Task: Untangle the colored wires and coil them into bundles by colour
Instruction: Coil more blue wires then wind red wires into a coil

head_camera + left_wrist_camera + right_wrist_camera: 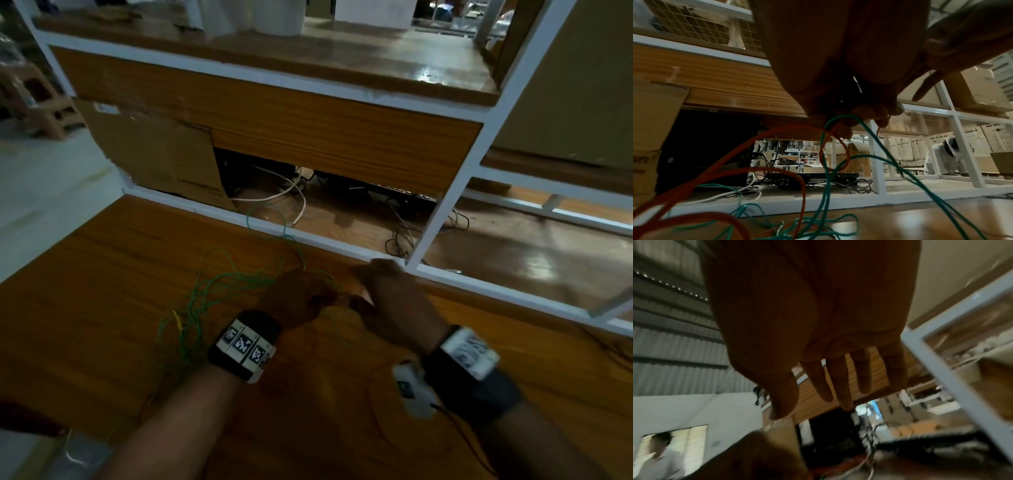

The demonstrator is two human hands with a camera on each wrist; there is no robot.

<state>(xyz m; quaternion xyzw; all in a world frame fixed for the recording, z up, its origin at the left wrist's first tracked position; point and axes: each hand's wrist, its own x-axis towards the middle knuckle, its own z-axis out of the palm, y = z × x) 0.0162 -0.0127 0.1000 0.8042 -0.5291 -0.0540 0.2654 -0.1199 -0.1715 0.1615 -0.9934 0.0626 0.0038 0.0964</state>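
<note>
A loose tangle of green wire (205, 291) lies on the wooden table (102, 260), left of my hands, with a short yellow piece (177, 317) in it. My left hand (298, 296) has its fingers curled round strands at the tangle's right end. In the left wrist view its fingertips (849, 125) pinch a green wire (822, 146) and an orange wire (802, 194), which loop down to the table. My right hand (387, 291) hovers just right of the left with its fingers (828, 382) straight and spread, holding nothing.
A white shelf frame (342, 245) borders the table's far edge, with an upright post (442, 212) by my right hand. Behind it lie a cardboard box (164, 161) and white and black cables (291, 195). A person in white (945, 159) bends over in the background.
</note>
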